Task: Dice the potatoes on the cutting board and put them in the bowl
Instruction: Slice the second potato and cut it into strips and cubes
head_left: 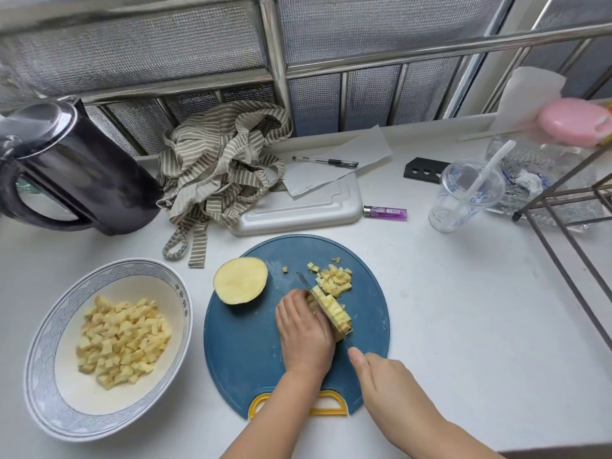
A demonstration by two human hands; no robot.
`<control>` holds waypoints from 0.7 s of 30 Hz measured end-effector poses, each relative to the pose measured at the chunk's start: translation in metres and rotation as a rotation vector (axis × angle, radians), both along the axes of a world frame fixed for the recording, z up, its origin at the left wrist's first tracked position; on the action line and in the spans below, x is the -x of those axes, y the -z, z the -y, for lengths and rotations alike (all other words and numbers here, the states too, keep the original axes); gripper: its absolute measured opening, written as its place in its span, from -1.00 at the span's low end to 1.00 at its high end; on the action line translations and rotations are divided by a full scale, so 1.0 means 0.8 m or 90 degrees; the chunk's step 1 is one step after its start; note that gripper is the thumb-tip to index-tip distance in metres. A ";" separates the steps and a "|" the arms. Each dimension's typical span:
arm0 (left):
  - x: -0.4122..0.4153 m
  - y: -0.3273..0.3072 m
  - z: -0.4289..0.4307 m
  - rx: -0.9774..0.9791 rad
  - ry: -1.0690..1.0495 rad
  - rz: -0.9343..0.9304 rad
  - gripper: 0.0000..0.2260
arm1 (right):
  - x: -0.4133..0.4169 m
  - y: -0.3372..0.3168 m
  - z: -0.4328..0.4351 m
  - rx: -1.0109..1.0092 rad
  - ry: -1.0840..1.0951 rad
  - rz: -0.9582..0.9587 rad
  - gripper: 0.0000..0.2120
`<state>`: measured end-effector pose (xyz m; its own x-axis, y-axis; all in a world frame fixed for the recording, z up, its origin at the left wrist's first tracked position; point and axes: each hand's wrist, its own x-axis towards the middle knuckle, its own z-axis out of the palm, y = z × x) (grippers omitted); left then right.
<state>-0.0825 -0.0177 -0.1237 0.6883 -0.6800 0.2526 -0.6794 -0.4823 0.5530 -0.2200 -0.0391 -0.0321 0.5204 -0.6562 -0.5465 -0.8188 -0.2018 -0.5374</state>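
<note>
A: How will the pale yellow, partly cut potato piece (335, 313) handle for us?

B: We judge it firm and light, but wet with starch and so slippery. It is already slit into strips, so it may fan apart under the blade. We would clamp it from above, knuckles towards the steel.

A: Where does it lie against our fingers?

B: It lies on the round dark-blue plastic cutting board (245, 346), right of centre. Our left hand (304, 336) sits on its left part, fingers curled down over it and holding it. The thin steel knife (306, 284) stands just beside those fingertips, with the cut strips against its right face.

A: And our right hand (387, 382)?

B: It is wrapped round the knife's handle, which it hides, with one finger stretched towards the blade.

A: And the rest of the potato?

B: A loose heap of small dice (336, 279) lies just beyond the blade. The uncut potato half (240, 279) rests cut face up near the board's left edge, apart from both hands. The white ceramic bowl with a blue patterned rim (109, 420), left of the board, already holds many dice.
</note>
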 end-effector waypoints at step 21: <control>0.000 0.004 0.004 -0.036 -0.008 0.009 -0.73 | -0.020 0.025 0.026 -0.041 -0.021 -0.015 -0.51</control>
<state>-0.0823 -0.0209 -0.1271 0.6935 -0.6850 0.2233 -0.6806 -0.5211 0.5150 -0.2042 -0.0596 -0.0523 0.5269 -0.6020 -0.6000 -0.8253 -0.1939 -0.5303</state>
